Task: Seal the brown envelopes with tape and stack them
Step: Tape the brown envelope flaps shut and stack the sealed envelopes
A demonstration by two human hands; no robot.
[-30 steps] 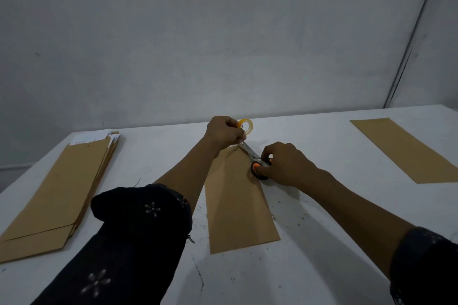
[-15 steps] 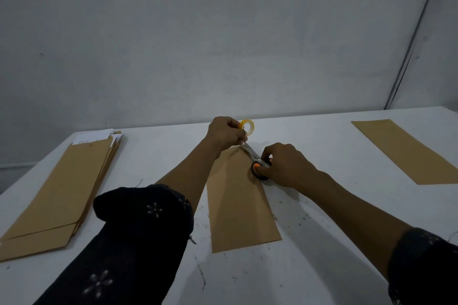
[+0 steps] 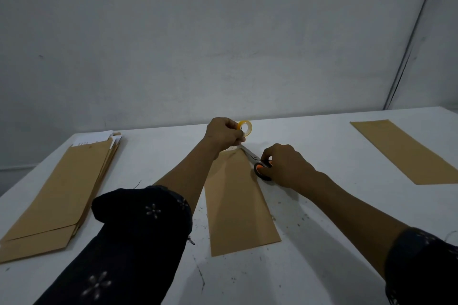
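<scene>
1. Scissors (image 3: 257, 162) in right hand (image 3: 287, 168) grip, fingers curled through the orange handles, blades pointing up-left toward left hand (image 3: 224, 134)
2. Left grip pinches tape roll (image 3: 244, 128) just beyond the blade tips; tape strand itself too thin to see
3. Envelope (image 3: 238, 203) flat on counter (image 3: 322, 267), long axis running from both grips back toward the person, flap end directly under the left grip
4. Right hand nearer the cut

Both arms reach forward, dark sleeves pushed up. The left hand (image 3: 224, 134) is fisted, pinching; the right hand (image 3: 288, 164) curls, gripping
</scene>
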